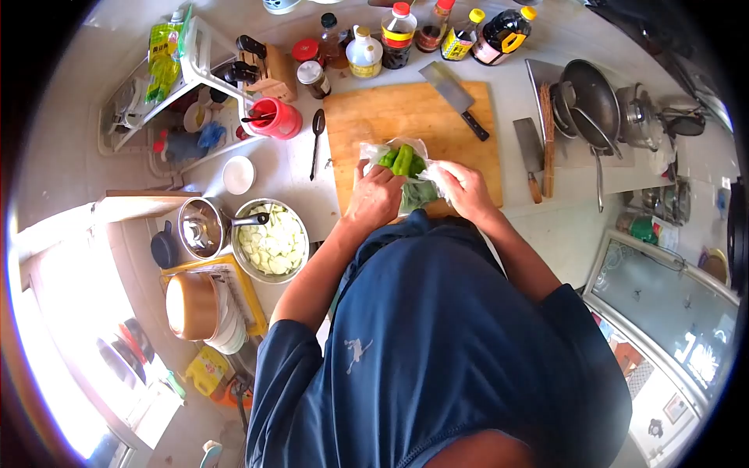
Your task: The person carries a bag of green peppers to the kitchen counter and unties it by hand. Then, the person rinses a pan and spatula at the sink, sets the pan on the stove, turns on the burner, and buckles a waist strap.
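Observation:
Green peppers (402, 161) show in the mouth of a thin clear plastic bag (421, 146) over the front part of a wooden cutting board (367, 117). My left hand (374, 193) grips the bag's left side, its fingers curled by the peppers. On the right, my right hand (466, 189) pinches the bag's edge between thumb and fingers. The lower part of the bag hangs toward my body, with darker green showing through. A cleaver (449, 87) with a black handle lies on the board's far right, apart from both hands.
Left of the board stands a pot of pale sliced vegetable (271, 240), beside a small saucepan (201, 228). A black spoon (317, 144) lies near a red container (275, 118). Sauce bottles (398, 35) line the back. Right are another cleaver (529, 156) and a wok (591, 101).

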`<state>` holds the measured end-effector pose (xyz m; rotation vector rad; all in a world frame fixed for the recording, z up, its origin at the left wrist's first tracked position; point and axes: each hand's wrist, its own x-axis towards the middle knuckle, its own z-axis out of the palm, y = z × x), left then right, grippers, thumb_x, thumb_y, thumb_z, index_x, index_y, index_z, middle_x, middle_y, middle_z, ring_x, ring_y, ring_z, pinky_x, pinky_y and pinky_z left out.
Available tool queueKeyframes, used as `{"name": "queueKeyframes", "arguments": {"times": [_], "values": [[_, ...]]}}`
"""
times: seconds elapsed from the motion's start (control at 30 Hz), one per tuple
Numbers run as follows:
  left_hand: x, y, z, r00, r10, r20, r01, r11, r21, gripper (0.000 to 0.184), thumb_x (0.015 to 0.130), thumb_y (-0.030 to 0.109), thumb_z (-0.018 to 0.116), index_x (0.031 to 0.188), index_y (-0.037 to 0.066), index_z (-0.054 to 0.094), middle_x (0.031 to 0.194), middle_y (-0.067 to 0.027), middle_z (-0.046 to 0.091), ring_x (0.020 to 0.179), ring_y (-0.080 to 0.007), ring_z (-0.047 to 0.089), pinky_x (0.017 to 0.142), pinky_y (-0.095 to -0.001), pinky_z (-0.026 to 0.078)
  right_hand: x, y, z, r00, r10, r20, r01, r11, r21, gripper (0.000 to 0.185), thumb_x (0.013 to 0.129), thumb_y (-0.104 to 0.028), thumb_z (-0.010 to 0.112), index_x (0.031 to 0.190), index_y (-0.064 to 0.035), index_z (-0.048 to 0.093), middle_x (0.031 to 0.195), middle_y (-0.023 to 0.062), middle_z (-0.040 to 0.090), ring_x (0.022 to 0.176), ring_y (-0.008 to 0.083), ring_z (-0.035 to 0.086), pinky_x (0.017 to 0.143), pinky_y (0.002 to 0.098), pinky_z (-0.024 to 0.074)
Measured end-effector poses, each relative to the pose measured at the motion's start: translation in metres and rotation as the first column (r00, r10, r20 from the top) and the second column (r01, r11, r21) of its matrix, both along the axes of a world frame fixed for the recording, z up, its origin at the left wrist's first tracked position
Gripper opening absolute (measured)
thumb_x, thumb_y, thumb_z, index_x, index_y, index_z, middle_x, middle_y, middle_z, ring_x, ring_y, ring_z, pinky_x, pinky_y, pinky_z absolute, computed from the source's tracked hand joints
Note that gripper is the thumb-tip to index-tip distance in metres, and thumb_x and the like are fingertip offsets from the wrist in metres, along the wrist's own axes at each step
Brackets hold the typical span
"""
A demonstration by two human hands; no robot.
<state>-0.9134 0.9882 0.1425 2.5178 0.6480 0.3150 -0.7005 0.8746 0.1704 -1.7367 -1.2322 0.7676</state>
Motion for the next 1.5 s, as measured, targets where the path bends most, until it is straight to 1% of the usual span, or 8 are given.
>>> {"name": "queueKeyframes", "arguments": {"times": [0.43, 0.5, 0.87, 0.97, 1.0, 1.1, 1.27, 1.5], "values": [[-0.002, -0.029, 0.031, 0.987, 0.011, 0.163, -0.005, 0.999, -0.034, 0.031, 0.080, 0.016, 0.075, 0.107, 0.004, 0.065, 0.100, -0.0111, 0.072, 0.096, -0.0277, 0.070, 0.097, -0.0536, 0.045, -0.011, 0.000, 0.034, 0.959, 0.280, 0.034, -0.281, 0.959, 0.023, 0.018, 0.100, -0.011, 0.061, 0.110, -0.0008, 0.071, 0.097, 0.0187, 0.073, 0.087, 0.0374, 0.071, 0.076, 0.0422, 0.0566], [0.002, -0.043, 0.047, 0.950, 0.309, 0.037, -0.222, 0.756, -0.615, 0.037, 0.086, 0.019, 0.078, 0.116, 0.002, 0.065, 0.094, -0.0154, 0.073, 0.089, -0.0318, 0.072, 0.083, -0.0477, 0.054, -0.011, 0.001, 0.034, 0.950, 0.306, 0.067, -0.308, 0.951, 0.030, 0.017, 0.100, -0.011, 0.062, 0.109, -0.0012, 0.071, 0.096, 0.0183, 0.073, 0.086, 0.0377, 0.070, 0.075, 0.0430, 0.0564], [-0.017, -0.077, 0.028, 0.964, 0.263, 0.047, -0.246, 0.942, -0.227, 0.009, 0.090, 0.016, 0.072, 0.093, 0.008, 0.074, 0.080, -0.0116, 0.068, 0.075, -0.0345, 0.070, 0.064, -0.0446, 0.056, 0.003, 0.001, 0.031, 0.842, 0.419, 0.338, -0.481, 0.869, 0.120, 0.013, 0.094, -0.011, 0.068, 0.103, -0.0038, 0.072, 0.094, 0.0140, 0.074, 0.084, 0.0352, 0.071, 0.075, 0.0436, 0.0559], [-0.045, -0.078, 0.014, 0.960, 0.277, 0.033, -0.273, 0.958, -0.087, 0.004, 0.082, 0.009, 0.067, 0.084, 0.010, 0.071, 0.079, -0.0089, 0.064, 0.072, -0.0314, 0.069, 0.062, -0.0453, 0.056, 0.046, -0.024, -0.042, 0.999, -0.035, 0.033, 0.037, 0.998, -0.054, 0.018, 0.098, -0.013, 0.060, 0.106, -0.0065, 0.075, 0.087, 0.0100, 0.075, 0.069, 0.0177, 0.068, 0.062, 0.0353, 0.0532], [-0.054, -0.078, 0.012, 0.960, 0.279, 0.011, -0.277, 0.957, -0.085, 0.003, 0.083, 0.009, 0.068, 0.084, 0.009, 0.070, 0.078, -0.0093, 0.064, 0.072, -0.0317, 0.068, 0.063, -0.0451, 0.056, 0.074, -0.029, -0.049, 0.957, -0.280, -0.071, 0.242, 0.912, -0.332, 0.023, 0.102, -0.019, 0.058, 0.103, -0.0028, 0.075, 0.080, 0.0039, 0.072, 0.072, 0.0136, 0.065, 0.065, 0.0315, 0.0516], [-0.070, -0.083, 0.009, 0.955, 0.293, -0.043, -0.295, 0.952, -0.085, 0.003, 0.084, 0.010, 0.070, 0.083, 0.008, 0.070, 0.079, -0.0105, 0.064, 0.079, -0.0324, 0.068, 0.070, -0.0447, 0.054, 0.114, -0.051, -0.042, 0.959, -0.173, 0.225, 0.259, 0.857, -0.445, 0.029, 0.102, -0.029, 0.058, 0.105, -0.0046, 0.074, 0.082, 0.0161, 0.072, 0.072, 0.0267, 0.069, 0.068, 0.0390, 0.0520], [-0.049, -0.077, 0.026, 0.922, 0.380, 0.073, -0.380, 0.925, -0.011, 0.005, 0.084, 0.009, 0.073, 0.086, 0.007, 0.070, 0.088, -0.0075, 0.067, 0.089, -0.0298, 0.064, 0.083, -0.0435, 0.047, 0.122, -0.050, -0.048, 0.908, -0.084, 0.410, 0.219, 0.930, -0.294, 0.029, 0.102, -0.030, 0.058, 0.111, -0.0071, 0.073, 0.101, 0.0210, 0.073, 0.094, 0.0407, 0.070, 0.082, 0.0448, 0.0544], [-0.048, -0.098, 0.040, 0.915, 0.401, 0.037, -0.403, 0.910, 0.100, 0.009, 0.082, 0.012, 0.075, 0.088, 0.006, 0.072, 0.124, -0.0127, 0.063, 0.129, -0.0349, 0.051, 0.112, -0.0580, 0.032, 0.121, -0.066, -0.062, 0.973, -0.209, 0.100, 0.232, 0.863, -0.449, 0.037, 0.098, -0.036, 0.069, 0.114, -0.0031, 0.070, 0.084, 0.0108, 0.073, 0.069, 0.0218, 0.069, 0.064, 0.0358, 0.0534]]}}
